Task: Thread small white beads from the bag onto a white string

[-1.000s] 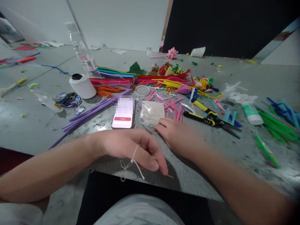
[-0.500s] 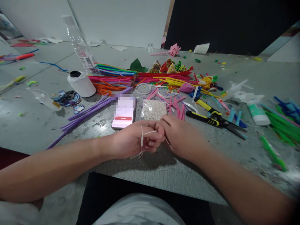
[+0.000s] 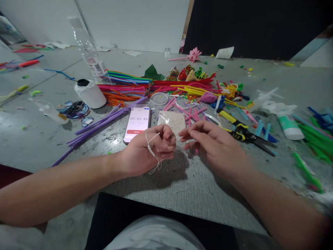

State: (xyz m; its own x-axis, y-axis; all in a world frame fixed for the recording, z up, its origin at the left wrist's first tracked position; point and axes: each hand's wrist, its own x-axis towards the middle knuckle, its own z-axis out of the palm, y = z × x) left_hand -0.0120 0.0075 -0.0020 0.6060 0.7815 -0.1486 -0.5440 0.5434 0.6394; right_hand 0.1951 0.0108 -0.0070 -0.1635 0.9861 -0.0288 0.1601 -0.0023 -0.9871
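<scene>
My left hand (image 3: 151, 150) is curled into a fist above the grey table's front edge (image 3: 166, 194), with a white string (image 3: 151, 152) looped over its forefinger and hanging down knotted. My right hand (image 3: 213, 146) hovers just to the right, thumb and forefinger pinched toward the left hand; whether they hold the string's end is too fine to see. Just beyond the hands lie a clear bag of small white beads (image 3: 173, 121) and a phone (image 3: 137, 124) showing a timer.
Bundles of coloured pipe cleaners (image 3: 125, 88), purple ones (image 3: 99, 123), yellow-handled cutters (image 3: 235, 130), a white thread spool (image 3: 90, 93), a plastic bottle (image 3: 90, 55), a glue tube (image 3: 287, 125) and green sticks (image 3: 312, 139) crowd the table's middle and right.
My left hand rose from lying flat at the table's edge and closed into a fist with the string. My right hand lifted off the table and moved slightly right, apart from the left.
</scene>
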